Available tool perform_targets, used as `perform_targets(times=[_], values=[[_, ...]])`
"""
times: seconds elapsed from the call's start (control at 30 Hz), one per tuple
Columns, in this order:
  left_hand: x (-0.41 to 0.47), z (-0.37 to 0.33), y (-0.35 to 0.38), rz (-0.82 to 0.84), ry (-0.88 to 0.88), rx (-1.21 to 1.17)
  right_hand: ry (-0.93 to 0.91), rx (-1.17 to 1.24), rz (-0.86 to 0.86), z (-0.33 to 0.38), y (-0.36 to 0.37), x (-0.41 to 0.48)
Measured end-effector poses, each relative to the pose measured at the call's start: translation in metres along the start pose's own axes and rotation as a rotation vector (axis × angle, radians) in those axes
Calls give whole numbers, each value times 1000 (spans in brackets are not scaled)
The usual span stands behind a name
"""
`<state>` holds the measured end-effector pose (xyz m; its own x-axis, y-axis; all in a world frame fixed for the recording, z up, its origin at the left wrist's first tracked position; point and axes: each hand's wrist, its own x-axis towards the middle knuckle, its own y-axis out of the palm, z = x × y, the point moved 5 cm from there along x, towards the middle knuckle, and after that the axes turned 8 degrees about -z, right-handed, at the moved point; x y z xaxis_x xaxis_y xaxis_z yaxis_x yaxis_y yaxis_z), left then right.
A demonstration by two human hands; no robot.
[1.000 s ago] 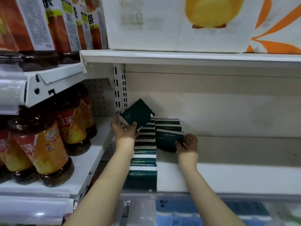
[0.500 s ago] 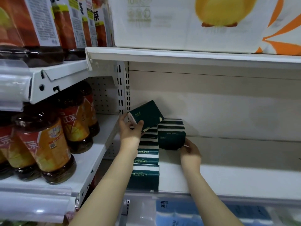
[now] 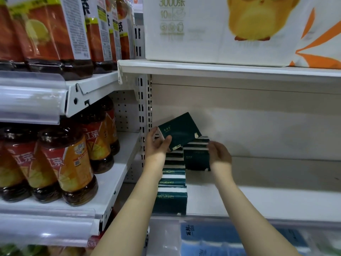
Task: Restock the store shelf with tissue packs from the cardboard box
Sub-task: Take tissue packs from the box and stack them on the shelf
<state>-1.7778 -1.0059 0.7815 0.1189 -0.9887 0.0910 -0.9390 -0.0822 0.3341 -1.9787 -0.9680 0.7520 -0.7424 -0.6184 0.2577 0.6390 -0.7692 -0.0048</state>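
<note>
Dark green tissue pack (image 3: 180, 131) is up in the air, tilted, its top edge rising toward two o'clock, just above the far end of the row of packs (image 3: 172, 183) that runs from the shelf's front lip back toward twelve o'clock. At three o'clock of that row stands a second-row pack (image 3: 196, 159), upright and touching the row, with more striped tops behind it. All of this sits on the white shelf (image 3: 267, 200), tucked into its nine o'clock corner, in front of a pale back panel (image 3: 258, 126).

A slotted post (image 3: 145, 108) rises at nine o'clock of the packs, and beyond it stand tea bottles (image 3: 68, 163) with red and orange labels. At twelve o'clock the upper shelf (image 3: 221, 70) carries a big white bundle (image 3: 212, 34) printed with a yellow owl. Down at six o'clock, blue packs (image 3: 203, 237) show, blurred.

Now the hands. The left hand (image 3: 156, 145) reaches up from seven o'clock and grips the raised pack by its lower left end, thumb across the front face, fingers (image 3: 152, 133) curled round behind. The right hand (image 3: 219, 154) comes in from five o'clock, palm facing nine o'clock, fingers (image 3: 214, 146) loosely curved and close together beside the second-row pack's right edge; touching or just off it, I cannot tell
</note>
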Motion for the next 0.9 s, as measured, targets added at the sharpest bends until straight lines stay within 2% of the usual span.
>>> perform_targets(times=[0.1, 0.17, 0.23, 0.33, 0.43, 0.6, 0.77, 0.9], values=[[1, 3, 2, 53, -7, 65, 163, 45, 242, 21, 16, 3], [1, 3, 7, 103, -2, 123, 203, 80, 298, 26, 17, 3], [1, 3, 11, 132, 18, 157, 238, 200, 280, 22, 9, 4], [4, 5, 11, 105, -11, 186, 349, 439, 147, -1, -14, 9], [7, 10, 6, 51, -64, 176, 417, 511, 49, -29, -40, 7], [8, 14, 6, 42, -85, 164, 380, 295, 103, -56, -47, -13], [10, 19, 5, 32, -81, 167, 190, -15, 250, -48, -28, -21], [13, 21, 5, 30, -78, 160, 118, -193, 224, -51, -20, -24]])
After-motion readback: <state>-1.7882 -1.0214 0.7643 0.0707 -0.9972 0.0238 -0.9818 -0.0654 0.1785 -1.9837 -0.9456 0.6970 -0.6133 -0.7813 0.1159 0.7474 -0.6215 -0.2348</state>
